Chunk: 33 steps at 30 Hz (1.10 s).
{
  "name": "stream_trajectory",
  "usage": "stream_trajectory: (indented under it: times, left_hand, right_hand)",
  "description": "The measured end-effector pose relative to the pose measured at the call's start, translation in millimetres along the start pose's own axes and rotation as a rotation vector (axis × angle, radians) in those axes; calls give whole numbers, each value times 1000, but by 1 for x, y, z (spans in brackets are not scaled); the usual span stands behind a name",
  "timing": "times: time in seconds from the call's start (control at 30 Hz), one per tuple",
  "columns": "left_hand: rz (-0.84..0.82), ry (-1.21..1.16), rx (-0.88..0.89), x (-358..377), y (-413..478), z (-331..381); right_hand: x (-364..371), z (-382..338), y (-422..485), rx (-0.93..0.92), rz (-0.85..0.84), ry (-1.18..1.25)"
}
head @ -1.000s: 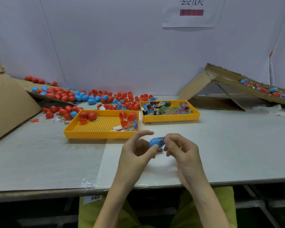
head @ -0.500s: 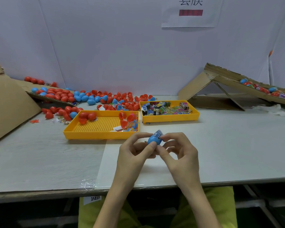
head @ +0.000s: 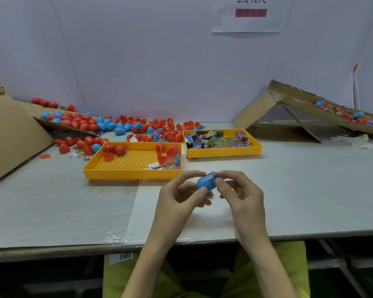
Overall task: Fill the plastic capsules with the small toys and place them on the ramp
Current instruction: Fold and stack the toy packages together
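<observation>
1. Position: blue capsule half point(head: 204, 183) held in the air above the worktop point(head: 310, 190), just in front of the left yellow tray point(head: 129, 174), between both hands
2. Left hand point(head: 178, 197): thumb and forefinger pinch the shell from either side, open mouth tilted up and to the right; the other fingers are loosely curled
3. Right hand point(head: 242, 196): fingers point(head: 219, 182) pinch and press the printed toy packet point(head: 211, 175), which sticks part way out of the mouth
4. Judged step: seating the toy. Capsule not yet closed; cannot tell whether a mating half is in either hand
5. Technique: keep the left pinch back from the rim so the rim stays free. Push the packet straight down the shell's axis with one fingertip and tuck the corners in; any edge lying over the rim will probably block the snap
6. Supplies: loose red halves point(head: 166, 152) lie in the left tray, spare packets in the right yellow tray point(head: 224, 154)
7. Destination: cardboard ramp point(head: 299, 102) at rear right, well apart from the hands, with capsules already on it
</observation>
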<state>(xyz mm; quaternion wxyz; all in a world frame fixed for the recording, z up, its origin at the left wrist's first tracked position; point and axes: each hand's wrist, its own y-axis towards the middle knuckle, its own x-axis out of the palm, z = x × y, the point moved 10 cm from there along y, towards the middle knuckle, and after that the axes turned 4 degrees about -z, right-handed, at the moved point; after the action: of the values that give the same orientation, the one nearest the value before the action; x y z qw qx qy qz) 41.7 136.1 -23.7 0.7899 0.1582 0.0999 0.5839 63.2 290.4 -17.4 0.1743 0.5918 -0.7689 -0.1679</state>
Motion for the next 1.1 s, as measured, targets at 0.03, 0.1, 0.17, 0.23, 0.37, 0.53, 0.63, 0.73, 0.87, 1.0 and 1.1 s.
stream_trajectory:
  times: [0.03, 0.1, 0.17, 0.23, 0.37, 0.53, 0.63, 0.73, 0.87, 1.0, 1.1]
  left_hand:
    - [1, 4, 3, 0, 0, 0]
    - [5, 15, 5, -1, 0, -1]
    - [17, 30, 4, -2, 0, -1]
    - [38, 40, 1, -4, 0, -2]
    - [39, 52, 6, -4, 1, -2]
    - [35, 55, 6, -4, 1, -3]
    - [26, 77, 13, -4, 1, -2]
    - [16, 82, 23, -3, 1, -1]
    - [6, 97, 24, -1, 1, 0]
    - [-2, 87, 18, 0, 1, 1]
    - [5, 87, 15, 0, 1, 2]
  right_hand:
    - [-1, 1, 0, 1, 8, -1]
    - [-5, 3, -1, 1, 33, 6]
    - [-6, 4, -1, 4, 33, 22]
    - [-5, 5, -1, 13, 14, 71]
    - [-1, 6, -1, 29, -42, 119]
    - [2, 9, 1, 39, -81, 120]
    - [3, 8, 1, 42, -81, 113]
    - [2, 8, 1, 35, -76, 109]
    - [0, 8, 1, 25, -54, 78]
    - [-1, 5, 0, -2, -29, 28]
    - [-3, 5, -1, 11, -10, -16]
